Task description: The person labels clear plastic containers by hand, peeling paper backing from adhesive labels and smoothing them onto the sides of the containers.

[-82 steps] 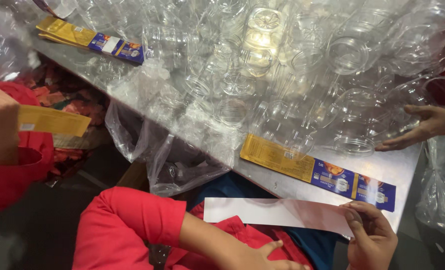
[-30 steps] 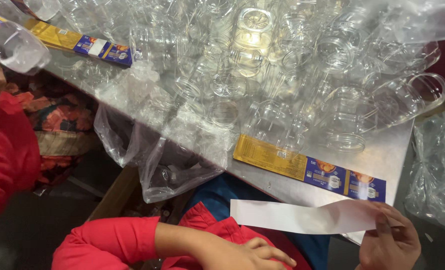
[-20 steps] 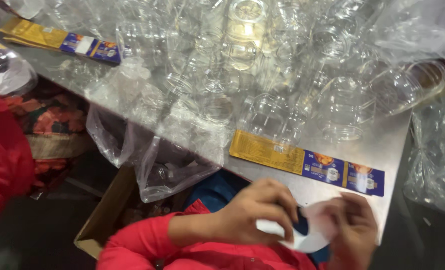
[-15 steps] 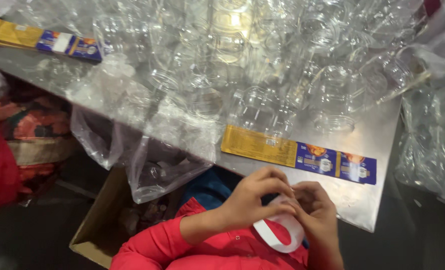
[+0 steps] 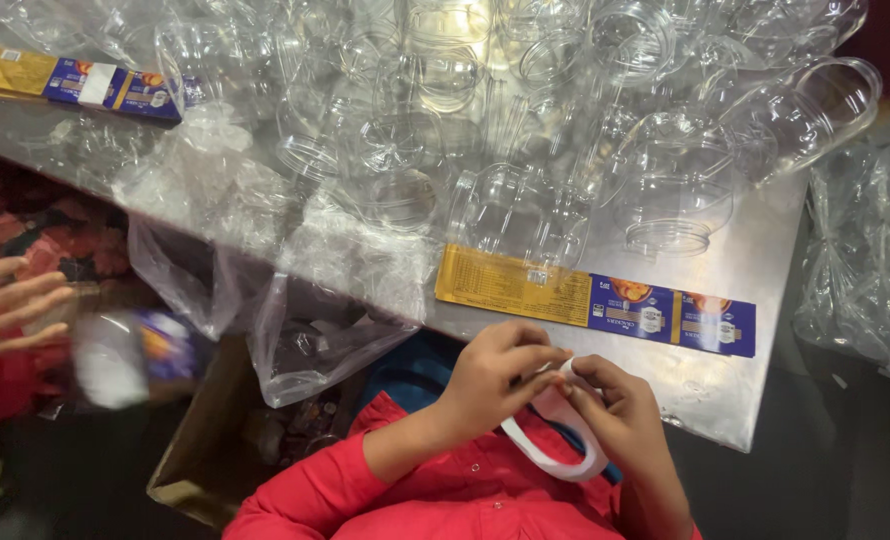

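Fingers (image 5: 525,362) of the left hand (image 5: 495,375) were pinched together on the white paper strip (image 5: 555,455), and the right hand (image 5: 615,410) had its fingers clamped on the same strip, the two hands touching just off the near edge of the metal surface (image 5: 755,250). The strip curled down in a loop below the hands, over the red sleeve (image 5: 365,490). Just beyond the hands, on the surface, lay a flat stack of yellow-and-blue labels (image 5: 595,300) (printed side up). Behind those labels, clear plastic jars (image 5: 525,150) crowded the surface, many lying on their sides. A second stack of labels (image 5: 75,80) sat at the far left corner. Left of the hands, a clear plastic bag (image 5: 305,330) hung off the surface's edge above a cardboard box (image 5: 205,440). Further left, another person's hand (image 5: 5,305) showed beside a blurred jar (image 5: 125,355).
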